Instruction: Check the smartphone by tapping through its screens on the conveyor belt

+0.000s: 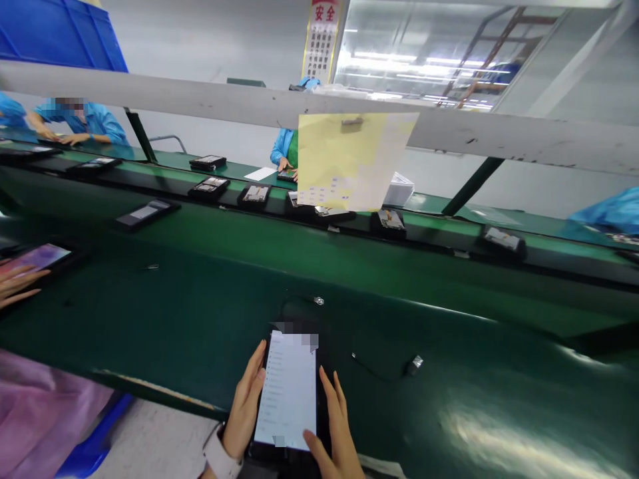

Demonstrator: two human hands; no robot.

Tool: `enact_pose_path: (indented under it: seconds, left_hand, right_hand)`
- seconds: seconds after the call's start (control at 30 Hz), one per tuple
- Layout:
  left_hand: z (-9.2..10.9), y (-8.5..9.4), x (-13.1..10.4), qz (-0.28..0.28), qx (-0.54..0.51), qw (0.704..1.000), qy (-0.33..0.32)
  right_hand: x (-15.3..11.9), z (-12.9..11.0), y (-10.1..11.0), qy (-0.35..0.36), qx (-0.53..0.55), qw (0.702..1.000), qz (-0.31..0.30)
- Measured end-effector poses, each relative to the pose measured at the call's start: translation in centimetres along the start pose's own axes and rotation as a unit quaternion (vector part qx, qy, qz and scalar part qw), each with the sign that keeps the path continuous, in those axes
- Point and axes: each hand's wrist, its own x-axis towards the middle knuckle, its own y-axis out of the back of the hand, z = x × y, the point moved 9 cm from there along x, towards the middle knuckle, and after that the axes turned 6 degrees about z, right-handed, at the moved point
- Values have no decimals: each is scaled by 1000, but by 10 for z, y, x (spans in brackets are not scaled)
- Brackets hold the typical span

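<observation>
A black tablet (292, 392) with a lit white screen lies on the green workbench (200, 332) near its front edge. My left hand (244, 409) grips the tablet's left side, fingers along its edge. My right hand (337, 432) holds the right side, thumb resting on the lower part of the screen. A thin black cable (382, 369) with a small connector lies on the bench just right of the tablet.
A conveyor (349, 229) behind the bench carries several dark devices (256, 195). A yellow sheet (352, 159) hangs from a grey overhead beam (150, 93). Another person's hand (17, 283) touches a lit tablet (37, 258) at the left. Workers in blue sit across.
</observation>
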Motion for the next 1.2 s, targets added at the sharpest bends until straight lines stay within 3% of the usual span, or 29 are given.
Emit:
enact_pose_path:
  seconds: [0.53,0.8,1.07,1.2]
  left_hand:
    - [1,1,0,16,-12,1000,11]
    - [-1,-2,1,5,-25,1000,11]
    - [-2,1,2,2,-12,1000,-1]
    - [-4,2,1,0,-25,1000,8]
  right_hand:
    - [1,0,0,25,-44,999,19]
    - [-2,24,6,-51,-34,996,71]
    - [4,29,9,-29,-39,991,126]
    - [12,20,7,-35,-53,992,111]
